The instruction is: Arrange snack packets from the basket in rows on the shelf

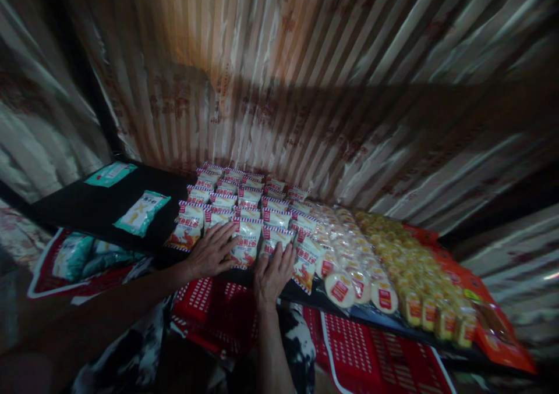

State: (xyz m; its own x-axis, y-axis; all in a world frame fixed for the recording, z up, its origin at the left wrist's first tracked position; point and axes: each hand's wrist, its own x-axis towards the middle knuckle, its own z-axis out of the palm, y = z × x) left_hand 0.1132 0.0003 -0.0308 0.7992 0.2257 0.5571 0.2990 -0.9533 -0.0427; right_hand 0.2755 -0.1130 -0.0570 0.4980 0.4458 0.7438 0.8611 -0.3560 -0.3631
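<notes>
My left hand [213, 251] lies with its fingers stretched over the front of a small snack bag [245, 244] in the front row. Beside it, my right hand [273, 270] rests its spread fingers on a neighbouring snack bag [276, 238]. Both bags stand upright among several matching rows of white, red and blue-striped bags on a black shelf [154, 180]. Neither hand is wrapped round a bag. Another bag of the same kind [186, 225] stands at the left end of the front row. My palms hide parts of the bags behind them.
Two green packets [142, 212] lie on the shelf's left part. Right of the bags stand rows of round wafers [339, 289], small yellow packs [446, 319] and orange bags [484, 318]. Red baskets [379, 353] sit below, one holding green packets [74, 256]. A pleated curtain [271, 91] hangs behind.
</notes>
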